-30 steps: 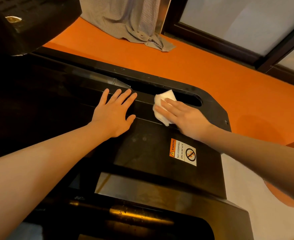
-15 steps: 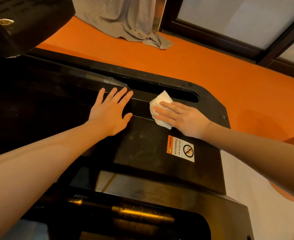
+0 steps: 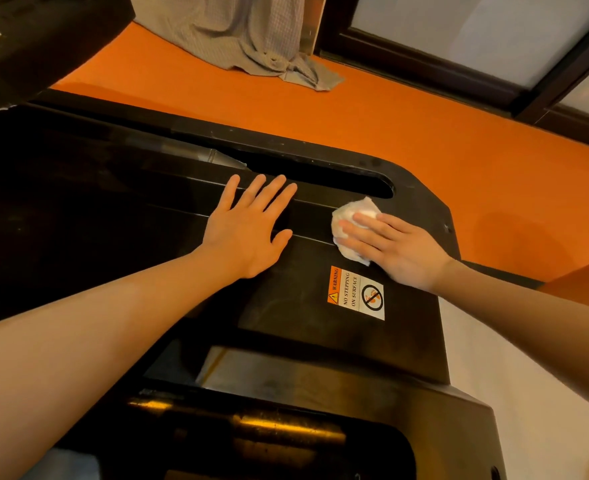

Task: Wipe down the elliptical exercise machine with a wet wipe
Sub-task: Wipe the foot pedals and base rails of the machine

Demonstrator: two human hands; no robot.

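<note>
The black elliptical machine [image 3: 314, 327] fills the floor space here, its rear cover facing up. The left hand [image 3: 248, 230] lies flat on it, fingers spread, bracing. The right hand [image 3: 393, 247] presses the crumpled wet wipe [image 3: 352, 216] down with straight fingers, just beside the slot's end. I'd judge the wiping midway: the cover is in hand, while the rails and lower frame look untouched.

Most of the wet wipe [image 3: 346, 221] hidden under the right hand [image 3: 400, 249], machine's dark left side [image 3: 61, 202] unreadable, both forearms cut off
</note>
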